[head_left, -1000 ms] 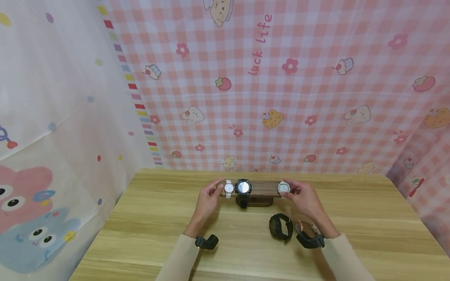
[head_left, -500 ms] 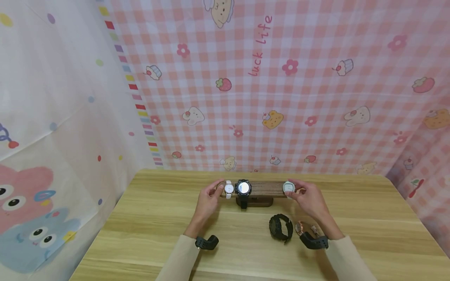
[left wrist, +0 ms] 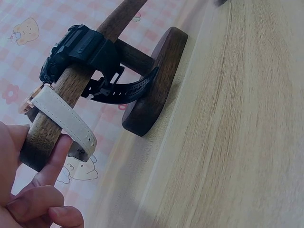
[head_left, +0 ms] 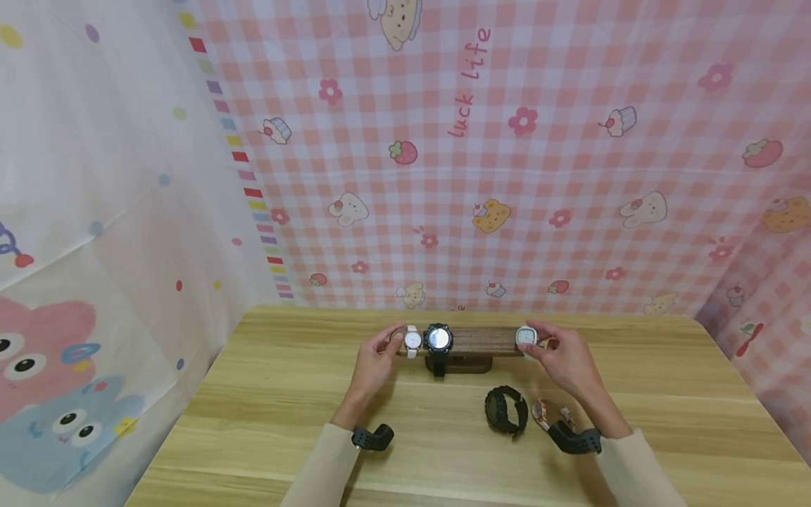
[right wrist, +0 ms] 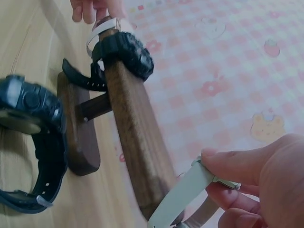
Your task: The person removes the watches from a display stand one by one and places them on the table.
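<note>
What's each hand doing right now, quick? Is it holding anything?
Left hand: closed, gripping one end of the wooden bar.
Right hand: closed, pinching the pale green watch.

"What's the stand [right wrist: 135, 128] made of?"

"Dark grained wood, matt. The worktop [head_left: 279, 394] looks like smooth, paler wood."

"And the straps?"

"Left, the white strap [left wrist: 66, 116] resembles stitched leather; beside it, the black strap [left wrist: 121, 93] looks like matt plastic. The pale-green strap [right wrist: 183, 194] at right is smooth."
</note>
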Demonstrator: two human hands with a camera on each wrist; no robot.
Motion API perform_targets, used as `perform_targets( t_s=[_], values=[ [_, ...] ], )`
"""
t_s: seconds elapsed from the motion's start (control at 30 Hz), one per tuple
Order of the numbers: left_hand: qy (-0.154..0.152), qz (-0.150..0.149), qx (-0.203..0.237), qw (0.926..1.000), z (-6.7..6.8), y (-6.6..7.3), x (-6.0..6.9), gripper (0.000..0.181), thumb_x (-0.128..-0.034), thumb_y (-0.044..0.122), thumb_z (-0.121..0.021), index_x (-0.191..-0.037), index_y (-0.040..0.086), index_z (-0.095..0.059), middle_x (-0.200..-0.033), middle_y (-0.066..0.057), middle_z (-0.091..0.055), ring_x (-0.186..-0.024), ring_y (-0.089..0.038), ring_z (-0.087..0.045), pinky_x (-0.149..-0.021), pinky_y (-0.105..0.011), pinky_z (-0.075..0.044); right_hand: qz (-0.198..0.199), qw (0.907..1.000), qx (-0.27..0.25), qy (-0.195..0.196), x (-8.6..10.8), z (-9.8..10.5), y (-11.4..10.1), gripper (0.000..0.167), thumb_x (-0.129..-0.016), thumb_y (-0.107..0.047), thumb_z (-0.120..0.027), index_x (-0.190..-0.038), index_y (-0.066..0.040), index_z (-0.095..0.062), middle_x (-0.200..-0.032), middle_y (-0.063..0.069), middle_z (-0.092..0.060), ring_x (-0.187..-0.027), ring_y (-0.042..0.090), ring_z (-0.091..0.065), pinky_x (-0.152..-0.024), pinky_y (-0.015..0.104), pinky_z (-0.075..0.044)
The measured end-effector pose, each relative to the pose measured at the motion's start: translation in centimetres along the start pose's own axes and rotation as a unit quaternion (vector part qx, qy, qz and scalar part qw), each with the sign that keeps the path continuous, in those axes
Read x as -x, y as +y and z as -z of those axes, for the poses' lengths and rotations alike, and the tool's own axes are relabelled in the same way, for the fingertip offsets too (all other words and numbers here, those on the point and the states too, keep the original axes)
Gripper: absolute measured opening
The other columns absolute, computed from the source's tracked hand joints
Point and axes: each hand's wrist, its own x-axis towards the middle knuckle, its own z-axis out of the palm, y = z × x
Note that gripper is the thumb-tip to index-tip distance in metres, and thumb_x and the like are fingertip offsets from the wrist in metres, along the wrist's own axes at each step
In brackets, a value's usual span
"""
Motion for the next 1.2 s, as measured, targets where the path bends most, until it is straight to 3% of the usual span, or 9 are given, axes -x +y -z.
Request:
perform_targets(
  t_s=[0.3,0.57,0.83,1.0,1.2],
  values=[
    [-0.004,-0.008,0.002,1.0000,0.1,0.1,0.0,0.032,-0.1004,0.023,-0.060,-0.131,0.013,-0.066,-0.094,-0.008,-0.070,-0.086,-0.040,-0.062,-0.056,-0.023,-0.043,0.041,0.9988,-0.027,-0.002,1.2,-0.2,-2.7,0.042,-0.083,-0.006,-0.079,-0.123,0.000,-0.067,-0.080,0.007,-0.065,-0.056,0.008,-0.046,-0.046,0.023,-0.038],
    [-0.002,-0.012,-0.005,0.9999,0.0,0.2,0.1,0.032,-0.1003,0.024,-0.060,-0.130,0.013,-0.066,-0.096,-0.008,-0.070,-0.085,-0.035,-0.063,-0.058,-0.023,-0.044,0.073,0.9968,-0.021,-0.025,2.3,-1.5,-5.1,0.040,-0.081,-0.010,-0.082,-0.119,-0.002,-0.070,-0.076,0.001,-0.061,-0.056,0.007,-0.043,-0.047,0.023,-0.037],
    [-0.006,-0.010,-0.008,0.9999,0.1,0.2,0.1,0.032,-0.1007,0.025,-0.059,-0.131,0.015,-0.066,-0.101,-0.008,-0.070,-0.086,-0.036,-0.063,-0.057,-0.023,-0.044,0.072,0.9940,-0.032,-0.076,3.3,-3.8,-6.8,0.039,-0.082,-0.014,-0.081,-0.118,-0.004,-0.071,-0.078,-0.005,-0.062,-0.056,0.005,-0.043,-0.049,0.022,-0.038],
    [-0.009,-0.003,-0.012,0.9999,0.2,0.3,0.1,0.032,-0.1008,0.024,-0.059,-0.131,0.017,-0.066,-0.103,-0.008,-0.069,-0.087,-0.037,-0.063,-0.057,-0.023,-0.043,0.091,0.9904,-0.036,-0.097,3.7,-5.5,-7.0,0.038,-0.081,-0.015,-0.082,-0.116,-0.003,-0.072,-0.079,-0.006,-0.063,-0.057,0.004,-0.044,-0.051,0.022,-0.038],
    [-0.007,-0.007,-0.020,0.9998,0.2,0.3,0.0,0.032,-0.1007,0.024,-0.059,-0.130,0.016,-0.067,-0.095,-0.009,-0.070,-0.083,-0.035,-0.062,-0.055,-0.023,-0.043,0.103,0.9869,-0.032,-0.120,4.1,-7.4,-7.0,0.035,-0.080,-0.013,-0.082,-0.113,-0.003,-0.073,-0.076,-0.008,-0.062,-0.055,0.003,-0.043,-0.048,0.020,-0.035]
  ],
)
